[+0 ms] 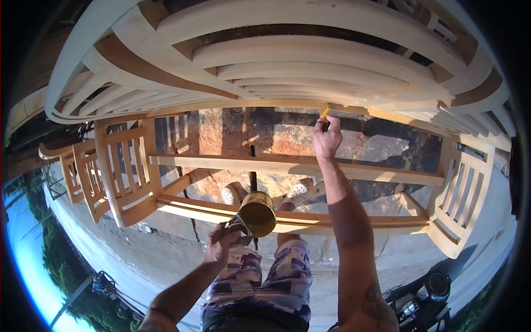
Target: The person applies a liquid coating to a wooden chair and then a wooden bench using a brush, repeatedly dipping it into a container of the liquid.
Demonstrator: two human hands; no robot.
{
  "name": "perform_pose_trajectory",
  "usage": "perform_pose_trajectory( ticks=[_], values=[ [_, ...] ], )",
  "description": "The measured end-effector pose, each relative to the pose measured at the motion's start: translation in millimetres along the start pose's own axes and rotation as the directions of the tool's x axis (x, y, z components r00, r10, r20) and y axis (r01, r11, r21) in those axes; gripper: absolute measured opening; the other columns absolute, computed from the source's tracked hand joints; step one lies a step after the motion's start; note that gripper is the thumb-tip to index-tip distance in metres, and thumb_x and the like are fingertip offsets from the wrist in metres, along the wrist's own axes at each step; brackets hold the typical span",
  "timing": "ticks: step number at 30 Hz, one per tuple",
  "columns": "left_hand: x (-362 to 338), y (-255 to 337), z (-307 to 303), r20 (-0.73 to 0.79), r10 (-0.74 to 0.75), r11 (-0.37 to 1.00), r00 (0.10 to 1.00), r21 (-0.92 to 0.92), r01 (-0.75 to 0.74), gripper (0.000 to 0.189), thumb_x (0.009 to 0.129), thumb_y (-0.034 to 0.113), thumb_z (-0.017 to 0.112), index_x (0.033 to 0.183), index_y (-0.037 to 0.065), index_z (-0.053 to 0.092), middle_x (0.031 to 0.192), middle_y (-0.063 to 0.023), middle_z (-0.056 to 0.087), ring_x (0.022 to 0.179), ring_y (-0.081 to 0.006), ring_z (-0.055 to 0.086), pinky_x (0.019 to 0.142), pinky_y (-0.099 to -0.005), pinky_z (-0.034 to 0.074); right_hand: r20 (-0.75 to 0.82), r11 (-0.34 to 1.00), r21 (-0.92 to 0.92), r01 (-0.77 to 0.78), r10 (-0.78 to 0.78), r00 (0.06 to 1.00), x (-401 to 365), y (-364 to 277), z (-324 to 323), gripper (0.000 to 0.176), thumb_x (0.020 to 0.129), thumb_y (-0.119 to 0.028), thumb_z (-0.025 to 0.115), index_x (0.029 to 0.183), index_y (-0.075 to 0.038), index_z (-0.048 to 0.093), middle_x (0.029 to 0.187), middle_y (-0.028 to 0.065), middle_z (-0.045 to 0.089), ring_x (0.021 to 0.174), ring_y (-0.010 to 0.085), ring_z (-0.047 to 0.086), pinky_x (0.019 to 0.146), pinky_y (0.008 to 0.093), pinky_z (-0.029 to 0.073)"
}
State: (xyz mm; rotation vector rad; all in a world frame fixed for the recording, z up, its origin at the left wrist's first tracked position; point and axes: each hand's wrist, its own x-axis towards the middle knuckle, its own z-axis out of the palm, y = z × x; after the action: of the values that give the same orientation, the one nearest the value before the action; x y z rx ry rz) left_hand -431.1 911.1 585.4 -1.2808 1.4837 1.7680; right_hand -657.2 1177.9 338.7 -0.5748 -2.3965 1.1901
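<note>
My left hand [220,242] is closed around the side handle of a round metal can [258,217], its inside yellow-brown. The can is tilted toward me, over the front rail [298,222] of a pale wooden bench frame. My right hand [328,139] reaches forward, fingers wrapped around a paintbrush [326,114] with a yellow part showing. The brush tip is at the rear lower rail [265,103], below the slatted bench back [321,51]; whether it touches the wood is hard to tell. Bristles are mostly hidden.
A middle rail [276,164] crosses the frame between slatted end panels, left [130,166] and right [463,193]. My feet in light clogs [299,191] stand inside the frame on stained ground. Dark equipment [423,299] sits at lower right; trees [72,274] show at left.
</note>
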Motion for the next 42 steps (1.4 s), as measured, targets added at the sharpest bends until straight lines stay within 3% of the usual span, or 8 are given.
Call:
perform_pose_trajectory(
  ticks=[20, 27, 30, 33, 35, 37, 39, 42],
  values=[
    [12.5, -9.5, -295.0, -0.041, -0.035, 0.961, 0.999, -0.277, 0.022, 0.031, 0.088, 0.002, 0.068, 0.118, -0.004, 0.063, 0.108, -0.0105, 0.071, 0.096, -0.0181, 0.067, 0.088, -0.0312, 0.054, 0.252, 0.989, -0.117, 0.085, -0.053, 0.966, -176.2, -232.8, 269.0, 0.031, 0.089, -0.024, 0.069, 0.108, -0.001, 0.061, 0.095, 0.0216, 0.070, 0.088, 0.0395, 0.068, 0.078, 0.0456, 0.053],
    [25.4, -20.2, -376.9, -0.124, -0.045, 0.898, 0.991, -0.439, -0.014, 0.030, 0.086, -0.005, 0.060, 0.116, -0.004, 0.062, 0.109, -0.0136, 0.071, 0.097, -0.0231, 0.070, 0.092, -0.0390, 0.057, 0.362, 0.984, -0.086, 0.157, -0.116, 0.925, -254.0, -323.9, 373.3, 0.029, 0.089, -0.026, 0.070, 0.107, -0.005, 0.062, 0.096, 0.0234, 0.069, 0.089, 0.0398, 0.068, 0.077, 0.0451, 0.054],
    [32.7, -35.0, -397.9, -0.150, 0.002, 0.901, 0.989, -0.428, -0.067, 0.027, 0.087, -0.006, 0.059, 0.114, -0.004, 0.062, 0.107, -0.0120, 0.071, 0.097, -0.0229, 0.070, 0.089, -0.0383, 0.058, 0.425, 0.976, 0.100, 0.195, -0.220, 0.878, -273.7, -343.9, 407.9, 0.026, 0.087, -0.018, 0.072, 0.107, -0.005, 0.062, 0.086, 0.0180, 0.069, 0.079, 0.0307, 0.070, 0.071, 0.0399, 0.055],
    [40.2, -55.8, -408.7, -0.173, -0.003, 0.899, 0.985, -0.431, -0.073, 0.023, 0.087, -0.008, 0.058, 0.109, -0.004, 0.062, 0.102, -0.0078, 0.069, 0.093, -0.0206, 0.069, 0.086, -0.0383, 0.059, 0.519, 0.956, 0.280, 0.093, -0.232, 0.822, -286.0, -365.3, 413.4, 0.026, 0.090, -0.016, 0.072, 0.111, -0.004, 0.064, 0.084, 0.0125, 0.069, 0.076, 0.0234, 0.068, 0.071, 0.0364, 0.055],
    [44.2, -66.5, -410.3, -0.201, -0.014, 0.906, 0.980, -0.416, -0.072, 0.022, 0.087, -0.009, 0.058, 0.108, -0.003, 0.062, 0.099, -0.0059, 0.068, 0.090, -0.0196, 0.068, 0.086, -0.0386, 0.059, 0.642, 0.894, 0.355, -0.273, -0.021, 0.766, -287.7, -357.6, 417.5, 0.028, 0.091, -0.016, 0.072, 0.115, -0.004, 0.064, 0.088, 0.0082, 0.068, 0.072, 0.0166, 0.062, 0.064, 0.0310, 0.051],
    [50.0, -72.5, -408.6, -0.204, -0.026, 0.896, 0.979, -0.440, -0.067, 0.019, 0.088, -0.008, 0.058, 0.106, -0.003, 0.062, 0.097, -0.0061, 0.068, 0.089, -0.0187, 0.069, 0.085, -0.0359, 0.058, 0.758, 0.613, 0.422, -0.668, 0.166, 0.631, -286.3, -343.6, 416.7, 0.026, 0.091, -0.013, 0.072, 0.113, -0.003, 0.064, 0.085, 0.0046, 0.068, 0.068, 0.0120, 0.062, 0.059, 0.0266, 0.049],
    [53.2, -76.4, -402.6, -0.220, -0.039, 0.886, 0.975, -0.459, -0.068, 0.018, 0.089, -0.005, 0.058, 0.107, -0.003, 0.062, 0.097, -0.0101, 0.071, 0.090, -0.0187, 0.071, 0.083, -0.0321, 0.057, 0.776, 0.481, 0.451, -0.752, 0.205, 0.597, -282.2, -323.5, 404.4, 0.020, 0.091, -0.010, 0.070, 0.109, -0.005, 0.063, 0.080, 0.0038, 0.064, 0.062, 0.0094, 0.056, 0.054, 0.0240, 0.044],
    [59.9, -79.8, -401.1, -0.192, -0.023, 0.907, 0.981, -0.417, -0.060, 0.019, 0.092, -0.004, 0.056, 0.111, -0.005, 0.060, 0.103, -0.0109, 0.070, 0.094, -0.0174, 0.069, 0.086, -0.0314, 0.056, 0.747, 0.503, 0.417, -0.757, 0.286, 0.600, -283.0, -307.2, 368.2, 0.017, 0.094, -0.016, 0.068, 0.108, -0.007, 0.064, 0.079, 0.0028, 0.063, 0.061, 0.0098, 0.055, 0.056, 0.0244, 0.044]
  ],
)
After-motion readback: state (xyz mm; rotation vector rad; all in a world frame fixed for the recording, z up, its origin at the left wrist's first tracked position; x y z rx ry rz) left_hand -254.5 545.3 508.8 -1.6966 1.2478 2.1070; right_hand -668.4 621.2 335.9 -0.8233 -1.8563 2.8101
